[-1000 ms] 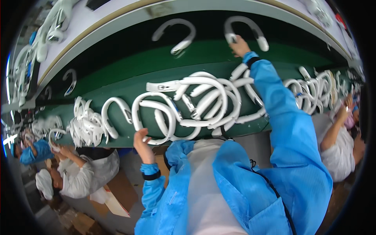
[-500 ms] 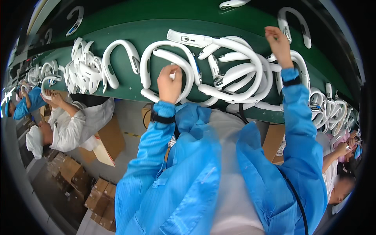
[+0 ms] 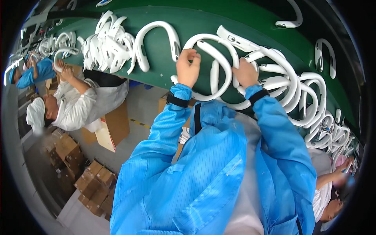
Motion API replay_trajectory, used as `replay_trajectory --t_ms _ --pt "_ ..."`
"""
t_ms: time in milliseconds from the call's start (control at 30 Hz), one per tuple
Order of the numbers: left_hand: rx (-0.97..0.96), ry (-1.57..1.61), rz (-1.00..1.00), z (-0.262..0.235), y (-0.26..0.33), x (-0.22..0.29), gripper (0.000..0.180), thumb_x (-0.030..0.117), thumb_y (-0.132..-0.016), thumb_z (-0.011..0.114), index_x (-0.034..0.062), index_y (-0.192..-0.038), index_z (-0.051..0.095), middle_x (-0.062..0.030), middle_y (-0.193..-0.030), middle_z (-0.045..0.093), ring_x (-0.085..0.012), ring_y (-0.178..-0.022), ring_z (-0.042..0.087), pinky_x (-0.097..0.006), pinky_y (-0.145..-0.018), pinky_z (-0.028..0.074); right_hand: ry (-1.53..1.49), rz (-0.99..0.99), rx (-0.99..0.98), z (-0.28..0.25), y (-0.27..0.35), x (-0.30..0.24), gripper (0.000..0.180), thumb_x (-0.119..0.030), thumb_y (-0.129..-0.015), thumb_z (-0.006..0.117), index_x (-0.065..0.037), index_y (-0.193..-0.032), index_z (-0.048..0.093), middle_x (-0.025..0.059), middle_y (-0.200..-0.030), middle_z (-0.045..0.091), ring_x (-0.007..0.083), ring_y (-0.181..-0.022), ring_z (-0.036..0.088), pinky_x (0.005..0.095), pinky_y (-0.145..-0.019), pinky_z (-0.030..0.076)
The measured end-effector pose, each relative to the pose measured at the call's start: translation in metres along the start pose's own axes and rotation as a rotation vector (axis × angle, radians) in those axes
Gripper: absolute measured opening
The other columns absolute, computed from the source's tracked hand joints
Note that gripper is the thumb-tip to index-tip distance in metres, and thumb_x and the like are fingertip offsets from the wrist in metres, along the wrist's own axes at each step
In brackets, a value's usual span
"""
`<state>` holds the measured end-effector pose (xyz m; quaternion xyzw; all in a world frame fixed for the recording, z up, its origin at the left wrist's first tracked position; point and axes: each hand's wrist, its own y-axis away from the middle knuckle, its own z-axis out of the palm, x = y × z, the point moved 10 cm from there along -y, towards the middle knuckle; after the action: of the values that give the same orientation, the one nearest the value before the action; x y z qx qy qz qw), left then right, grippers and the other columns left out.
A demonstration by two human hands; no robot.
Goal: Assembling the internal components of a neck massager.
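Observation:
In front of me a white U-shaped neckband (image 3: 209, 37) lies with its bend away from me. My left hand (image 3: 188, 68) closes around its left end, thumb and fingers curled together. At its other end my right hand (image 3: 246, 73) is closed, with the fingertips on the arm. Both hands partly hide the ends. Between them a second white curved neckband (image 3: 224, 64) lies under and inside the first. Close to my right hand, a white strap-like piece (image 3: 237, 40) with a small dark opening lies above a heap of overlapping neckbands (image 3: 288, 70).
A single neckband (image 3: 158, 25) and a pile of white curved parts (image 3: 111, 45) lie left on the green table (image 3: 192, 21). More neckbands (image 3: 329, 131) crowd the right. A co-worker in white (image 3: 78, 100) works at left, near cardboard boxes (image 3: 94, 176); another person (image 3: 325, 188) is at right.
My right hand has come from the far right over to the neckband beside my left hand. The view has swung, so the table's things appear shifted to the right.

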<state>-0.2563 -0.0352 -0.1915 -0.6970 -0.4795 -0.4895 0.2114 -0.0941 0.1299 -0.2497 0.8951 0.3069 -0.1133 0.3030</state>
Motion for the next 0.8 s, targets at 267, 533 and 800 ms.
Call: replay_trajectory --t_ms 267,533,800 --pt "0.2 0.104 -0.04 -0.078 0.022 -0.032 0.013 0.01 -0.081 0.056 0.0002 -0.089 0.057 -0.0073 -0.085 0.057 -0.0148 -0.076 0.052 -0.026 -0.067 0.042 -0.491 -0.063 0.326 -0.079 0.014 -0.001 0.032 -0.015 -0.069 0.064 0.0 -0.091 0.046 0.0143 -0.07 0.057 0.0247 -0.062 0.057 0.0333 -0.06 0.045" --pt "-0.551 0.439 0.034 0.028 0.061 0.16 0.053 0.037 -0.087 0.047 -0.0025 -0.122 0.045 -0.0123 -0.108 0.057 -0.0202 -0.103 0.051 -0.032 -0.086 0.04 -0.926 -0.29 0.628 -0.164 0.117 -0.055 0.049 -0.002 -0.063 0.07 -0.003 -0.098 0.036 0.0154 -0.104 0.053 0.0218 -0.092 0.054 0.031 -0.081 0.044" --pt "-0.801 1.085 -0.282 0.082 0.078 0.186 0.036 0.035 -0.091 0.039 0.005 -0.111 0.043 -0.0248 -0.115 0.05 -0.038 -0.103 0.053 -0.047 -0.085 0.046 -0.631 -0.461 0.654 -0.195 0.194 -0.077 0.035 -0.005 -0.067 0.066 -0.006 -0.099 0.05 0.0166 -0.115 0.041 0.0298 -0.106 0.043 0.0349 -0.088 0.037"
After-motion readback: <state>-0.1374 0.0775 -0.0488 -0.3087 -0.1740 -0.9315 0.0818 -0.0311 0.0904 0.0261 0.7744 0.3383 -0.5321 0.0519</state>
